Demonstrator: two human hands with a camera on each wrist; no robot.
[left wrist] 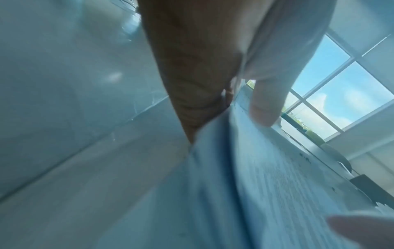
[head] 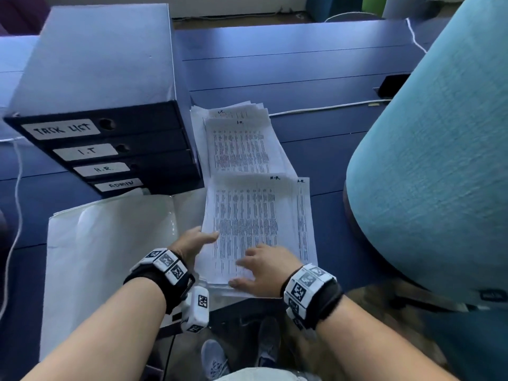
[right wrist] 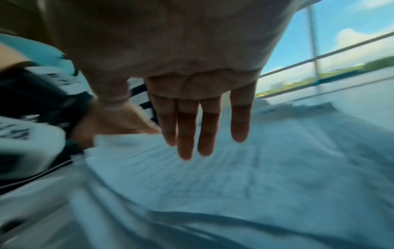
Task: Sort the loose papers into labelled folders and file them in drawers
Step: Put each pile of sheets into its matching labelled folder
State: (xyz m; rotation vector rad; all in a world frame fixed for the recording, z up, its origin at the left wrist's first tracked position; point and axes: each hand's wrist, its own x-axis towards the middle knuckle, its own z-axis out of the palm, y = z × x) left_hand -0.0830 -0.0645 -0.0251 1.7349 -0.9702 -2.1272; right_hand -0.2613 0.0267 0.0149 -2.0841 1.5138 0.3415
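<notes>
The H.R. stack is lying with its long axis running 12 to 6; the left hand is pinching its 9 o'clock edge, and the right hand is resting spread flat on it.

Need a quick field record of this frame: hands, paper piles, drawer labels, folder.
left hand: grips left edge of H.R. pile, thumb on top
right hand: fingers straight, over the pile's near end
I.T. pile: behind H.R. pile, on desk
drawer unit: labels TASK LIST, I.T, H.R., ADMIN; drawers shut
clear folder: lies open, left of H.R. pile
</notes>
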